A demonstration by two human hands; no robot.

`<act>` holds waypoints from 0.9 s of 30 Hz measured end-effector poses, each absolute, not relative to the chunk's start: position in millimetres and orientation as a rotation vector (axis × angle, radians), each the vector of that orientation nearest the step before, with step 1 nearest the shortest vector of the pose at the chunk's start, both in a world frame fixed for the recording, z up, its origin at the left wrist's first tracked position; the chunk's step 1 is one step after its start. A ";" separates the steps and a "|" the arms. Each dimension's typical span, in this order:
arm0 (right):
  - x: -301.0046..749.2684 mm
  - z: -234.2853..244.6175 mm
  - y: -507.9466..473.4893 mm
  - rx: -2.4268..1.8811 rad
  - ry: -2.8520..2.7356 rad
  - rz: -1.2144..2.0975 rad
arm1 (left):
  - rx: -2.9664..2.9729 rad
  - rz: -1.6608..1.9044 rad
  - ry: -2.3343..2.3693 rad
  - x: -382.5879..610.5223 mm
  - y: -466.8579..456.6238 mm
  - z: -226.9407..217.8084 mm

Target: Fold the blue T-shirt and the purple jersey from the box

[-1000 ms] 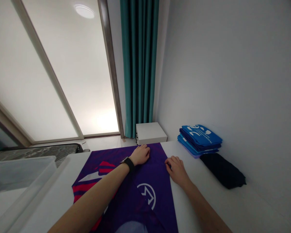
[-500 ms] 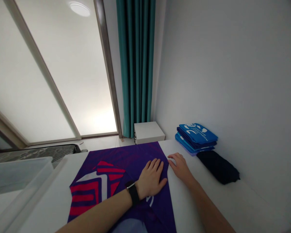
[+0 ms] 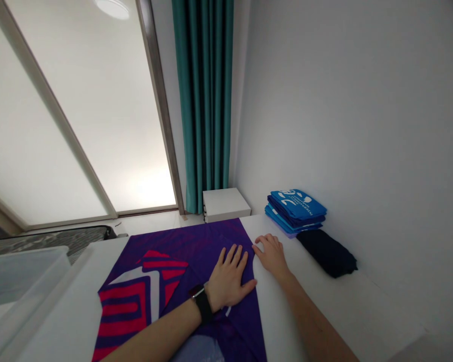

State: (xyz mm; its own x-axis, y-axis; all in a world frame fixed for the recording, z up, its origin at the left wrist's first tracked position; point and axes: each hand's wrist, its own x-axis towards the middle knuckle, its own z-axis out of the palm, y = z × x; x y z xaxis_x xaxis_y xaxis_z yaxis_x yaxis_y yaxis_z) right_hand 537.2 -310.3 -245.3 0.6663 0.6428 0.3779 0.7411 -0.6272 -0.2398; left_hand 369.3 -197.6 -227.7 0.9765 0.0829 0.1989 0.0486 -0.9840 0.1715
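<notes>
A purple cloth (image 3: pixel 181 251) with red and white stripes lies spread on the white table (image 3: pixel 324 301). My left hand (image 3: pixel 228 279) rests flat on the cloth near its right edge, fingers spread, a black watch on the wrist. Just beside it, my right hand (image 3: pixel 272 254) sits on the table at the cloth's right edge with its fingers curled down against the fabric's border; what they pinch, if anything, does not show.
A stack of folded blue cloths (image 3: pixel 294 210) sits by the wall at the right, with a dark navy bundle (image 3: pixel 326 251) next to it. A clear plastic bin (image 3: pixel 18 274) stands at the left. A white cabinet (image 3: pixel 224 203) and teal curtain (image 3: pixel 202 100) lie beyond.
My left hand has slid from the cloth's far edge back toward me and now lies flat with fingers spread. The right hand has stayed at the cloth's right edge.
</notes>
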 end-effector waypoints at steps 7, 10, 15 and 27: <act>536.6 -246.7 -311.5 -2.497 -1.099 -0.358 | 2.910 0.305 0.103 362.5 -205.8 -217.8; 540.0 -251.2 -311.8 -2.501 -1.108 -0.384 | 2.891 0.288 0.075 356.0 -212.5 -216.9; 543.5 -256.2 -312.3 -2.492 -1.133 -0.408 | 2.872 0.265 0.077 350.2 -215.7 -220.8; 538.9 -255.4 -311.8 -2.463 -1.142 -0.381 | 2.922 0.311 0.074 351.7 -215.9 -224.2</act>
State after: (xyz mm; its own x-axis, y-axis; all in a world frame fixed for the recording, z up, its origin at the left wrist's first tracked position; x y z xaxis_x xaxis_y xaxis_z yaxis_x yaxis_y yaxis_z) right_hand 538.9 -311.8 -255.4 0.6298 0.6646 0.4022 0.7729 -0.5878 -0.2389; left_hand 351.7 -215.9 -224.2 0.9767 0.0705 0.2029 0.0280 -0.9784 0.2049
